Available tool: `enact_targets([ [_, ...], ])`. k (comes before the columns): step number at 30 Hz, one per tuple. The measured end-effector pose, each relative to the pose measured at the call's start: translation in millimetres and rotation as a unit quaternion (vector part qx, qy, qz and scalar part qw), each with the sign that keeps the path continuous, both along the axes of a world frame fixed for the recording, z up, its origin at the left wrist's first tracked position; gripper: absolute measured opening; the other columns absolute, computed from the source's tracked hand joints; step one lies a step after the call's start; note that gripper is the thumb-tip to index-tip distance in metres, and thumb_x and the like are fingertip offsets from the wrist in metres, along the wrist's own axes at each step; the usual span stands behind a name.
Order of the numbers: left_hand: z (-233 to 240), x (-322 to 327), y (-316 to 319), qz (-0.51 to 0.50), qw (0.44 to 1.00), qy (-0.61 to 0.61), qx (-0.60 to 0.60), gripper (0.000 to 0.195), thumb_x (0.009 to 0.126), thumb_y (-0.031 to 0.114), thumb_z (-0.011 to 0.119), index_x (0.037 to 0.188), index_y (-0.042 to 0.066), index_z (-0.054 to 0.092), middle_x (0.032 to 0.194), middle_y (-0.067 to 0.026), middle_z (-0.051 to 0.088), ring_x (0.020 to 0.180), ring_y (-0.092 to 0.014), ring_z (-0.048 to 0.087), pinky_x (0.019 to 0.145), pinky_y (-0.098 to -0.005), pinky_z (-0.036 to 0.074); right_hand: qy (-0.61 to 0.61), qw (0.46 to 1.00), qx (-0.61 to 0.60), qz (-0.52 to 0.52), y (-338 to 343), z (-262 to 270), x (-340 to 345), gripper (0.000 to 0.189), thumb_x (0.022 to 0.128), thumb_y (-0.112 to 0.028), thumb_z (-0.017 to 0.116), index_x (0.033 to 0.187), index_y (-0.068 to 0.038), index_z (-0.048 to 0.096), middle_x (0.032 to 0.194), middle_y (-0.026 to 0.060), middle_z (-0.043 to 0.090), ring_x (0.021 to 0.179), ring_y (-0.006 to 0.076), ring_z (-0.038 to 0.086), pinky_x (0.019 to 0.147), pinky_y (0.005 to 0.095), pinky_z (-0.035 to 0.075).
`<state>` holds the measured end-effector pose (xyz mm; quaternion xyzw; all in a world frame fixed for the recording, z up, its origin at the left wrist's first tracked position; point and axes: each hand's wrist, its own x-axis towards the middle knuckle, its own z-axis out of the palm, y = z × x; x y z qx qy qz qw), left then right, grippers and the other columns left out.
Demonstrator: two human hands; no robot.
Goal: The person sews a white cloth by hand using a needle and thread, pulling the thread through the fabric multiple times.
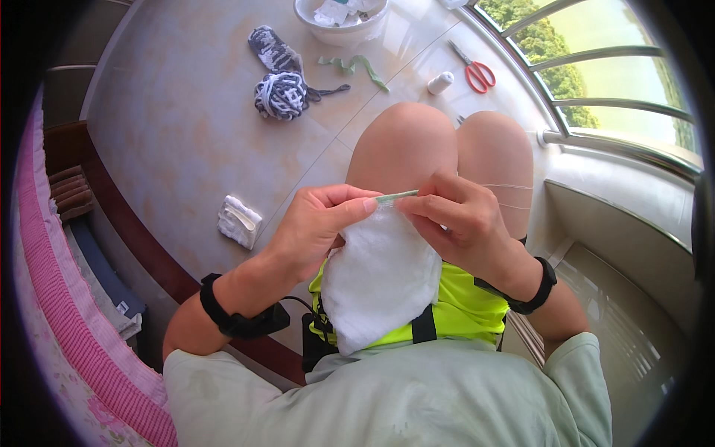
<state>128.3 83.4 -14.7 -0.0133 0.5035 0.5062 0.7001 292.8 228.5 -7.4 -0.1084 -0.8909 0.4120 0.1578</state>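
Note:
A white fluffy piece of fabric hangs between my hands over my lap, a narrow pale green fabric strip running along its top edge. My left hand pinches that edge between thumb and fingers, at the strip's left end. At the strip's right end, my right hand has its thumb and fingertips closed on the strip and fabric edge. White thread crosses my right thigh beside this hand. Whether a needle sits between the right fingertips is hidden.
On the tiled floor lie red-handled scissors, a white thread spool, a loose green strip, grey-and-white yarn and a folded white cloth. A white basin holds scraps. Metal railing stands right; a pink-covered bed left.

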Motion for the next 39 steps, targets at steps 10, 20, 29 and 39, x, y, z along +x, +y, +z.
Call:
enact_targets([
  [10, 0.4, 1.1, -1.3, -0.007, 1.000, 0.024, 0.003, 0.024, 0.090, 0.010, 0.061, 0.108, -0.005, 0.063, 0.100, -0.0112, 0.067, 0.088, -0.016, 0.065, 0.080, -0.0295, 0.054, 0.034, 0.998, -0.058, -0.007, 1.0, -0.4, 0.3, 0.018, 0.070, 0.004, 0.069, 0.085, -0.006, 0.065, 0.072, 0.0054, 0.052, 0.058, 0.0209, 0.056, 0.049, 0.0310, 0.045],
  [20, 2.2, 3.9, -0.5, 0.010, 1.000, 0.023, 0.007, 0.020, 0.090, 0.013, 0.062, 0.105, 0.000, 0.067, 0.092, -0.0040, 0.068, 0.078, -0.008, 0.063, 0.066, -0.0217, 0.052, 0.019, 0.999, -0.050, -0.009, 1.0, -1.4, 0.0, 0.018, 0.071, 0.004, 0.068, 0.084, -0.006, 0.065, 0.072, 0.0055, 0.052, 0.058, 0.0213, 0.056, 0.050, 0.0319, 0.046],
  [29, 8.1, 3.9, 1.9, -0.008, 0.999, 0.039, 0.010, 0.020, 0.090, 0.012, 0.062, 0.105, 0.000, 0.067, 0.092, -0.0040, 0.068, 0.079, -0.007, 0.063, 0.067, -0.0211, 0.051, -0.006, 0.998, -0.060, 0.002, 5.7, -0.2, -2.6, 0.015, 0.073, 0.005, 0.067, 0.084, -0.004, 0.063, 0.074, 0.0073, 0.054, 0.062, 0.0239, 0.058, 0.053, 0.0322, 0.046],
  [39, 11.7, 4.4, 3.0, -0.014, 0.999, 0.046, 0.004, 0.020, 0.090, 0.012, 0.062, 0.105, 0.000, 0.067, 0.090, -0.0033, 0.068, 0.076, -0.006, 0.062, 0.064, -0.0197, 0.050, -0.021, 0.993, -0.117, -0.010, 9.1, 1.6, -4.8, 0.015, 0.073, 0.006, 0.065, 0.082, -0.004, 0.059, 0.077, 0.0096, 0.053, 0.066, 0.0288, 0.059, 0.056, 0.0361, 0.047],
])
